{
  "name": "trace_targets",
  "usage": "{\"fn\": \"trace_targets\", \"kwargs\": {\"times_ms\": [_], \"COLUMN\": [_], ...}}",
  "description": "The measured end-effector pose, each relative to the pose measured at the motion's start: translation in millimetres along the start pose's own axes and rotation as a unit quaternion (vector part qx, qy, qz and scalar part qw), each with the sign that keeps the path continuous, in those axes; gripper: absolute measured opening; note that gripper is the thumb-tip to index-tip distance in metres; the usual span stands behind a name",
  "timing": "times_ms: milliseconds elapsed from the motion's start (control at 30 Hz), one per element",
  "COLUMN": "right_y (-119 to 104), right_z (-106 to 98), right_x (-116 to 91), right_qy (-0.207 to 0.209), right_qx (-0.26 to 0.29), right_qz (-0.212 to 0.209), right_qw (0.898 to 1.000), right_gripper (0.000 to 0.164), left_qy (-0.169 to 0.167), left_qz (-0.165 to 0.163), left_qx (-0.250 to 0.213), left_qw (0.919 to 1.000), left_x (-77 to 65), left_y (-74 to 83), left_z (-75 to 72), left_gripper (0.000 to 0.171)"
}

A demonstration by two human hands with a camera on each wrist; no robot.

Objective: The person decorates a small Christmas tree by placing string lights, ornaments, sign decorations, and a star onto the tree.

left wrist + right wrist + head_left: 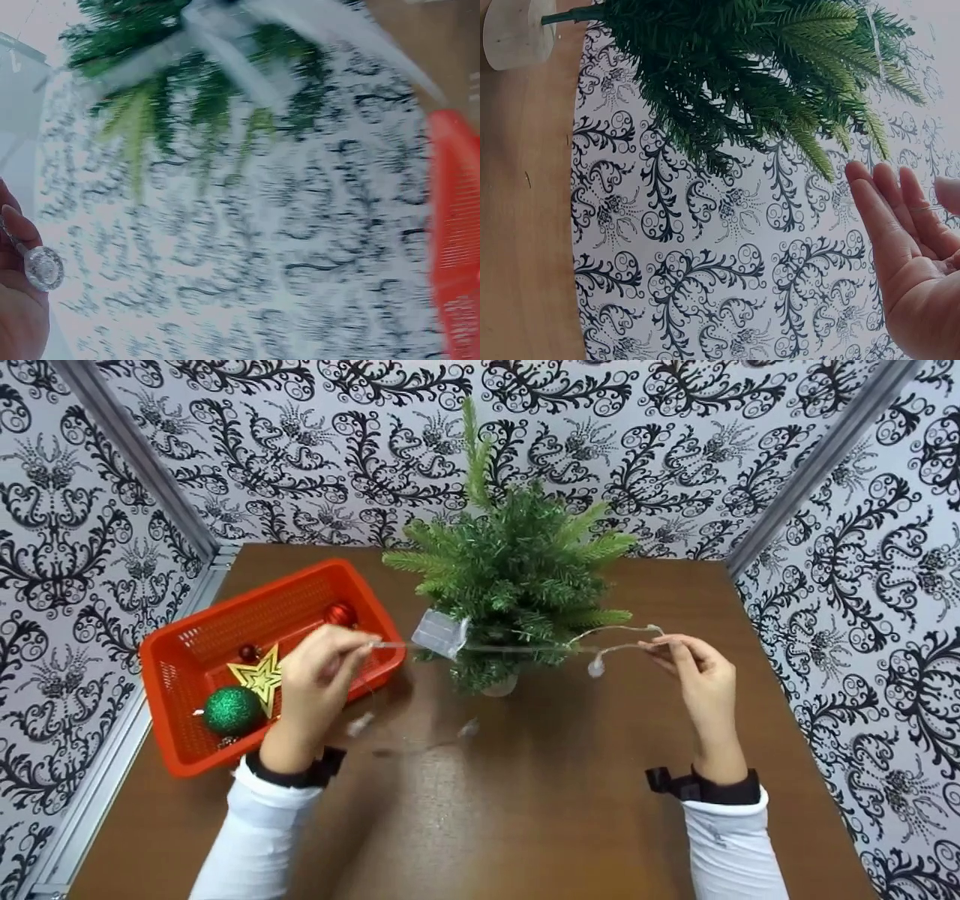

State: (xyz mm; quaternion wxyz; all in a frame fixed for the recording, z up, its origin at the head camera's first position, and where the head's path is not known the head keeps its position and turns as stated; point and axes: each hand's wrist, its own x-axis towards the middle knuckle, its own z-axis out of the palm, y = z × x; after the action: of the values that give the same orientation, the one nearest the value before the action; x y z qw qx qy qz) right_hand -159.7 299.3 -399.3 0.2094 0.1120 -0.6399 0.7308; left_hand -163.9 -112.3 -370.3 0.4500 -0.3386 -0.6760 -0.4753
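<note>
A string of fairy lights (517, 649) is stretched level between both hands, in front of a small green artificial Christmas tree (525, 562). My left hand (315, 675) pinches one end between thumb and fingertips, above the basket's right side. On the other side, my right hand (701, 679) pinches the wire beside the tree. A pale, translucent box (440, 633) hangs near the middle, overlapping the lower branches. Small clear bulbs dangle from loose wire, one bulb (596, 667) near the right hand. In the left wrist view a round bulb (43, 268) shows by the left fingers.
A red plastic basket (169, 705) stands at left on the brown table (525, 825). It holds a green glitter ball (231, 710), a gold star (257, 678) and red balls (340, 614). Patterned walls (360, 450) enclose the back and sides.
</note>
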Motion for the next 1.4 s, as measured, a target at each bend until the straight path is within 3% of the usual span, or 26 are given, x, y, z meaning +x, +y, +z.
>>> {"fn": "trace_targets", "kwargs": {"times_ms": [200,367,433,500,600,667,767,867,1000,1067,1167,1233,1300,1400], "right_y": [-3.7,-6.3,-7.5,-8.7,-10.8,-12.1,-13.2,-13.9,-14.8,-15.1,-14.4,-13.4,-12.5,-11.8], "right_z": [2.1,5.5,7.7,9.9,14.0,16.2,19.1,21.5,19.3,15.5,8.6,4.2,-0.8,-6.9], "right_x": [16.2,35.7,44.1,52.3,64.8,72.6,83.7,93.9,106.5,112.0,118.3,120.9,122.2,122.4], "right_qy": [0.044,0.083,0.087,0.081,0.067,0.061,0.054,0.044,0.009,-0.022,-0.076,-0.115,-0.154,-0.198], "right_qx": [-0.049,-0.152,-0.167,-0.132,-0.033,0.02,0.053,0.073,0.072,0.077,0.103,0.12,0.13,0.13], "right_qz": [0.022,0.03,0.033,0.05,0.083,0.097,0.098,0.094,0.107,0.116,0.132,0.139,0.144,0.132], "right_qw": [0.998,0.984,0.982,0.987,0.994,0.993,0.992,0.992,0.992,0.99,0.983,0.976,0.969,0.962], "right_gripper": [0.032,0.036,0.035,0.033,0.025,0.023,0.021,0.016,0.012,0.014,0.014,0.012,0.014,0.015], "left_qy": [-0.005,-0.007,-0.006,-0.008,-0.014,-0.021,-0.039,-0.073,-0.124,-0.153,-0.204,-0.223,-0.228,-0.223], "left_qz": [0.056,0.072,0.076,0.082,0.089,0.085,0.063,0.034,-0.004,-0.036,-0.1,-0.125,-0.143,-0.142], "left_qx": [0.059,0.082,0.082,0.085,0.099,0.118,0.154,0.2,0.26,0.29,0.332,0.354,0.359,0.36], "left_qw": [0.9967,0.994,0.9937,0.993,0.9909,0.9891,0.9852,0.9765,0.9575,0.9439,0.9155,0.8996,0.8937,0.8946], "left_x": [46.0,79.9,93.0,106.0,125.0,137.2,154.0,171.1,194.0,205.7,223.3,234.2,242.2,247.7], "left_y": [1.3,-0.1,-2.9,-7.1,-14.5,-19.3,-25.6,-29.4,-35.4,-39.9,-46.3,-50.1,-53.0,-56.3], "left_z": [11.2,20.3,23.6,26.4,29.8,31.9,35.5,39.1,45.4,50.3,59.2,65.1,70.8,76.7], "left_gripper": [0.011,0.009,0.009,0.009,0.01,0.013,0.023,0.034,0.044,0.048,0.051,0.053,0.053,0.052]}}
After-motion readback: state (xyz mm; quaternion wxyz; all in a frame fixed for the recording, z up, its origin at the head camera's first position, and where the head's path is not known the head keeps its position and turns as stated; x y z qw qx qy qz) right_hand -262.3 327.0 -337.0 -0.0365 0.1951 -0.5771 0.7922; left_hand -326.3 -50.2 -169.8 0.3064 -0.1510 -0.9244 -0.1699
